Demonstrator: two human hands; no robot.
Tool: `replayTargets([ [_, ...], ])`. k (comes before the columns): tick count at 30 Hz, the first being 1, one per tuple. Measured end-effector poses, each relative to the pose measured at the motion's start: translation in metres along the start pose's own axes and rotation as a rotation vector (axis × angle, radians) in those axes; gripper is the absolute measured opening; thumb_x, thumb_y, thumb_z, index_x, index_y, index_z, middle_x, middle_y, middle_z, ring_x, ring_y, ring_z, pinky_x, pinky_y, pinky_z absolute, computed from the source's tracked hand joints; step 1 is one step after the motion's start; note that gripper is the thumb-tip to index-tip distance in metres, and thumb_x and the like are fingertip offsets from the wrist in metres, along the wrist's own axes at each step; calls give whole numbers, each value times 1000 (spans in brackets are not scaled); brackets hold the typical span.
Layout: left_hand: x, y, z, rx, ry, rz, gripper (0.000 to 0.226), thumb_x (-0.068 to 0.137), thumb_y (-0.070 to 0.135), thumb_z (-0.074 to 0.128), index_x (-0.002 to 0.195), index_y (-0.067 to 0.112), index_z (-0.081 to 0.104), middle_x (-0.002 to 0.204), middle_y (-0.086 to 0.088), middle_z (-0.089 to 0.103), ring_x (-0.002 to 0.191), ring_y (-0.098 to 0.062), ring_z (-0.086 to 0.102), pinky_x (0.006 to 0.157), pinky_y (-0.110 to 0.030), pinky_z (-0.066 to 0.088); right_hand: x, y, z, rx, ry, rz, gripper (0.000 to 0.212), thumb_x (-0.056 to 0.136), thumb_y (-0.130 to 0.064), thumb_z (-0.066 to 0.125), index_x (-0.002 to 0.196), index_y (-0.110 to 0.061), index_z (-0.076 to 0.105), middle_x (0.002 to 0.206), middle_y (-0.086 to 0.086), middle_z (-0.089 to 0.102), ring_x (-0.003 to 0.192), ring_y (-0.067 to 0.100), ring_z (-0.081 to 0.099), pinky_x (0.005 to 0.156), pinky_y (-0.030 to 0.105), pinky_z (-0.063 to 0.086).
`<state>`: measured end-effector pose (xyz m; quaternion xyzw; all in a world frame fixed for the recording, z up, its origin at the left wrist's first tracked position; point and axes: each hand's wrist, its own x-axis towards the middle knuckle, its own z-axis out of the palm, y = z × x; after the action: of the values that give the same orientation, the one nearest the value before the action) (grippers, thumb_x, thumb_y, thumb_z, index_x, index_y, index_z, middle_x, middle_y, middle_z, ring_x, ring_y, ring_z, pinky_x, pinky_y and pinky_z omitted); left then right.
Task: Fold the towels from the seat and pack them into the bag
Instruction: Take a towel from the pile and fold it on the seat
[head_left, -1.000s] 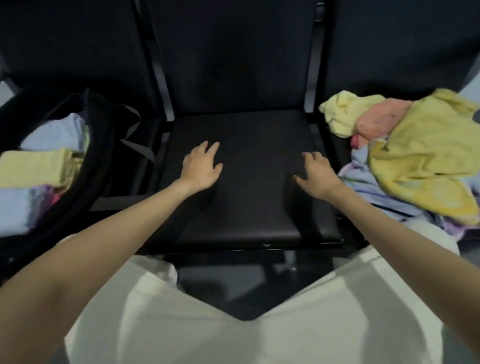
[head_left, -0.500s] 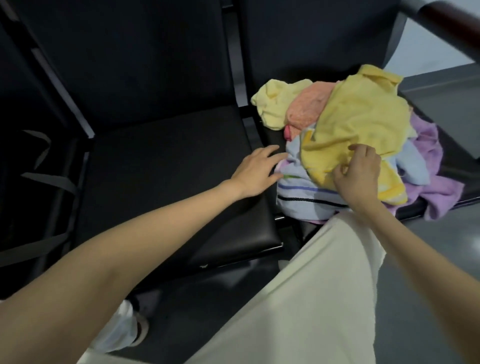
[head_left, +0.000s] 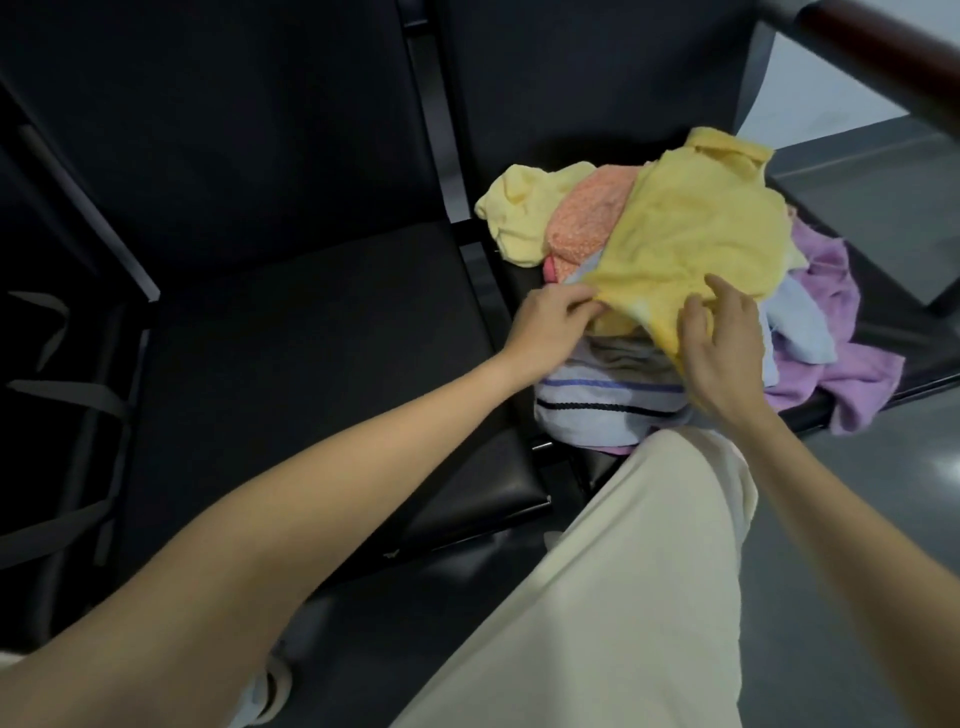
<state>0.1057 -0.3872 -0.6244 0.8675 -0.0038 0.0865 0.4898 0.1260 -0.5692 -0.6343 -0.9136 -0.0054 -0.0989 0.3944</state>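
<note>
Head view: left hand (head_left: 553, 325) is pinching the near edge of the large yellow terry towel (head_left: 696, 244) topping the unfolded pile on the right black seat (head_left: 883, 332); right hand (head_left: 724, 345) is gripping it alongside. Many towels are waiting; bag out of frame.

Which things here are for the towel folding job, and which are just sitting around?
For the job: big yellow towel, pinched by left hand and right hand; the other towels piled on the seat.

Just there: empty black seat; straps; wooden rail.
</note>
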Motion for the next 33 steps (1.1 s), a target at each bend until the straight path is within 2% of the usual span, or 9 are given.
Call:
replayTargets([
  [2, -8, 6, -25, -93, 50, -31, 19, 92, 9, 58, 99, 10, 75, 90, -9, 74, 79, -13, 63, 70, -27, 47, -2, -12, -1, 102, -15, -76, 50, 100, -44, 32, 140, -16, 42, 141, 7, 46, 130, 22, 41, 110, 43, 32],
  [4, -17, 7, -54, -124, 103, -26, 20, 93, 9, 56, 102, 12, 74, 92, -6, 74, 86, -17, 66, 76, -30, 51, -5, -23, 1, 116, -19, -172, 49, 101, -42, 30, 138, -13, 45, 139, 6, 49, 129, 21, 42, 109, 42, 33],
  [6, -26, 7, -85, -115, 148, -14, 22, 94, 7, 55, 105, 10, 73, 97, 0, 72, 95, -13, 66, 85, -31, 51, -8, -32, 5, 94, -22, -249, 47, 101, -36, 31, 137, -9, 46, 137, 10, 51, 127, 24, 44, 107, 41, 35],
  [10, -51, 0, -150, -17, 141, -30, 24, 95, 6, 53, 106, 17, 71, 96, 11, 69, 92, 3, 62, 87, -17, 49, -17, -45, 21, 1, -118, -333, 54, 87, -23, 42, 138, -4, 42, 136, 18, 48, 121, 34, 45, 99, 36, 36],
  [12, -69, -9, -183, 60, 130, -50, 25, 96, 7, 52, 105, 23, 69, 95, 16, 67, 94, 5, 62, 86, -15, 48, -23, -53, 31, -50, -184, -341, 60, 82, -20, 46, 139, -4, 41, 136, 20, 46, 122, 37, 43, 101, 42, 34],
  [19, -153, -68, -274, 383, 131, -264, 24, 98, 11, 51, 109, 16, 71, 103, 8, 68, 98, -5, 61, 86, -22, 46, -53, -74, 87, -277, -363, -472, 61, 80, -5, 62, 138, -4, 44, 136, 28, 42, 122, 47, 40, 100, 50, 34],
  [27, -234, -123, -337, 755, -17, -433, 19, 93, 8, 56, 102, 10, 72, 101, -5, 71, 96, -21, 65, 81, -32, 50, -88, -109, 139, -460, -664, -553, 63, 83, -10, 60, 142, -16, 39, 146, 15, 37, 131, 39, 34, 105, 45, 33],
  [30, -241, -132, -339, 932, -128, -559, 31, 87, 0, 55, 112, 13, 68, 118, -7, 63, 111, -27, 59, 90, -36, 49, -95, -115, 153, -540, -721, -596, 55, 85, -13, 58, 138, -12, 43, 141, 13, 43, 126, 38, 40, 99, 43, 38],
  [33, -237, -129, -318, 877, -55, -473, 37, 88, 1, 52, 120, 15, 64, 126, -5, 60, 120, -25, 54, 98, -38, 45, -98, -113, 160, -570, -705, -581, 36, 86, -10, 55, 122, -7, 54, 130, 13, 49, 114, 38, 46, 89, 42, 41],
])
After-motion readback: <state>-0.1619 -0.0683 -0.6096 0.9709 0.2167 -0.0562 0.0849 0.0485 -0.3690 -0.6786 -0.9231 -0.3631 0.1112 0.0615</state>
